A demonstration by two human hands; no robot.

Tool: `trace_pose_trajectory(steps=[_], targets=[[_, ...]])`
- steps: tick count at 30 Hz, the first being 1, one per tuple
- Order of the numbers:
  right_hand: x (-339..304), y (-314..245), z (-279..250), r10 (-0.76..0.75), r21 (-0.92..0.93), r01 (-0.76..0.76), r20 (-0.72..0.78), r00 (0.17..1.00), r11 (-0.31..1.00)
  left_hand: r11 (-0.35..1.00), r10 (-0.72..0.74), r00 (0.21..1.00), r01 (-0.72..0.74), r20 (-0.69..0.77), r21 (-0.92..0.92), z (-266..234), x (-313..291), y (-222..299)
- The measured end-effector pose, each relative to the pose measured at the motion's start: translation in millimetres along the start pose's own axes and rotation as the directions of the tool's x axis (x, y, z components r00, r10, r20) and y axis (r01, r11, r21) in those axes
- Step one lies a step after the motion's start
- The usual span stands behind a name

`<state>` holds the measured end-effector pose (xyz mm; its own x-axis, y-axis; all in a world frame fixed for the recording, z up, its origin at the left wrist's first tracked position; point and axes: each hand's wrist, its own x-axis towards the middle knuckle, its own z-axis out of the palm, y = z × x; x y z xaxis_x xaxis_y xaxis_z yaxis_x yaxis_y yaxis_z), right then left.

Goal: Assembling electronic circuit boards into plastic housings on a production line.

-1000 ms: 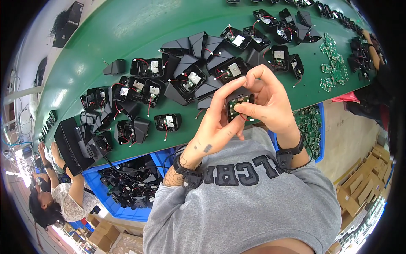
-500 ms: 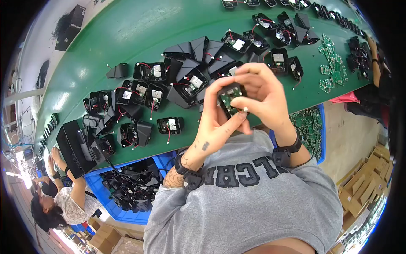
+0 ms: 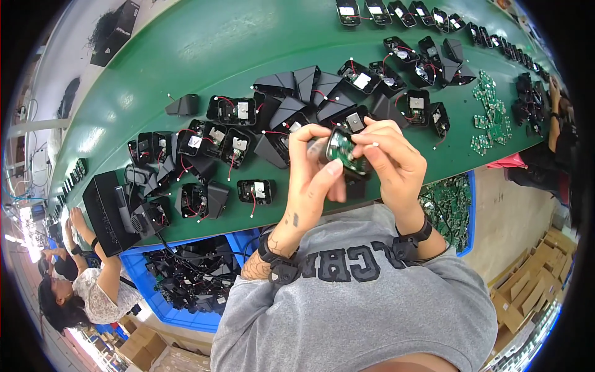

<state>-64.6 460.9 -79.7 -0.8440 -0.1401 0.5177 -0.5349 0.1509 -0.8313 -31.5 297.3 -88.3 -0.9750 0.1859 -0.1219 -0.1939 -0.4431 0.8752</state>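
Held between both hands above the near edge of the green table (image 3: 204,56), an open black housing (image 3: 339,131) bears a green circuit board (image 3: 342,150), both partly blurred. We see the left hand (image 3: 310,177) grasping the housing from its left side, the thumb lying along the near edge. The thumb and fingers of the right hand (image 3: 396,164) draw together at the right edge of the board, with a small white connector (image 3: 375,145) at the thumb tip; we cannot tell whether they pinch it or the board.

Beyond the hands we note a spread of black housings (image 3: 237,111), several with red wires (image 3: 232,166) trailing out, and a row of open housings (image 3: 403,13) along the far side. To the right lies a heap of loose boards (image 3: 491,118). Below the table edge we find a left blue bin (image 3: 173,319) of black parts (image 3: 192,273) and a right blue bin (image 3: 472,211) of green boards (image 3: 446,204). At the far left we observe a co-worker (image 3: 105,288); at the far right, another person's arm (image 3: 553,105).
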Motion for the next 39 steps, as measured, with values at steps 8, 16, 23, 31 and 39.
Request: trace_pose_trajectory(steps=[8,16,23,31,39], targets=[[7,-6,-7,0.004,0.062,-0.016,0.191,0.982,0.998,0.997,-0.077,0.997,0.077,0.029,0.005,-7,5,7],[7,-7,-14,-0.015,-0.038,0.024,0.219,0.976,0.999,0.995,-0.097,0.995,0.098,-0.022,0.037,3,1,18],[11,-7,-13,-0.059,-0.273,0.139,0.283,0.957,0.952,0.877,0.267,0.956,-0.189,-0.121,0.442,5,2,13],[12,-6,-8,-0.059,-0.302,0.134,0.244,0.968,0.944,0.629,0.453,0.891,-0.333,0.017,0.703,9,2,12],[7,0,0,0.072,-0.133,-0.054,0.142,0.987,0.990,0.458,0.574,0.816,-0.388,0.068,0.800,10,3,8]])
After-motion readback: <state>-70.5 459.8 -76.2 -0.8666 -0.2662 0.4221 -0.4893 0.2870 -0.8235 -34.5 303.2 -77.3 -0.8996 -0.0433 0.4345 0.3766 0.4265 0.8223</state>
